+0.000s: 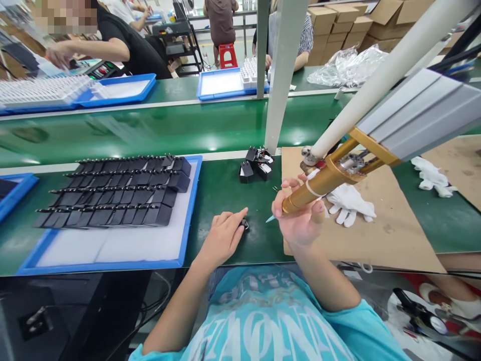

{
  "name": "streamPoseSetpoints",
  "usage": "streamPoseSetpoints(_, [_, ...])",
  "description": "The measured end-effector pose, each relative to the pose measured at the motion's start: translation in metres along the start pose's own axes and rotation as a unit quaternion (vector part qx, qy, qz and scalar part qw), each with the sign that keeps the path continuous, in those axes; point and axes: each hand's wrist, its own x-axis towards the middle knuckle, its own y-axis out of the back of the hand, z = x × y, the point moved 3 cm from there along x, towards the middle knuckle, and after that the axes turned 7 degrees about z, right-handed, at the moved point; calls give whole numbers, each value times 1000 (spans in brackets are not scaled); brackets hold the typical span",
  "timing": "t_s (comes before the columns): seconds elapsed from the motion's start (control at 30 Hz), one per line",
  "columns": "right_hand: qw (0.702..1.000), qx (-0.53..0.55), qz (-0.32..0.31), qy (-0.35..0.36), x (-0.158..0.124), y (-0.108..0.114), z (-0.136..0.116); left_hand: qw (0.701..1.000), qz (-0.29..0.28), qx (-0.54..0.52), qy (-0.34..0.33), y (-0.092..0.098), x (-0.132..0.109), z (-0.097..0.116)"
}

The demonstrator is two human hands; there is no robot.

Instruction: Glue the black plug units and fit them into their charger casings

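Right grip (300, 228), a bare hand, curls around a gold cylindrical metal-looking tool (317, 190), while the left grip (223, 235), also bare, touches a small glossy black piece (245, 224) on the near part of the green bench (220, 190); whether it pinches that, I cannot tell. By its look, the tool should be heavyish, rigid and smooth, best held round the barrel; the piece seems light, stiff and slippery, best taken by its sides. By count, on the near side: two brown cardboard sheets (402, 240) right, two blue-rimmed trays (190, 215) left, two heaps of white fabric gloves (351, 203) right, four rows of boxy black plastic blocks (124, 195), too packed to number, about four loose blocks (246, 172) farther off, one piece.
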Motion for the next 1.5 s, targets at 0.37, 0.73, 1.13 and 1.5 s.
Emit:
streamPoseSetpoints(0.37, [1000, 22, -8, 4, 1, 6, 0, 992, 86, 87, 15, -19, -2, 10])
streamPoseSetpoints(0.73, [1000, 3, 5, 14, 1, 8, -2, 904, 31, -321, 280, -18, -5, -12])
streamPoseSetpoints(1.13, [1000, -15, 28, 1, 2, 11, -5, 748, 94, -561, 341, -5, -20, -15])
streamPoseSetpoints(1.5, [999, -16, 44, -9, 3, 14, -6, 914, 165, 317, 191, 88, -22, -94])
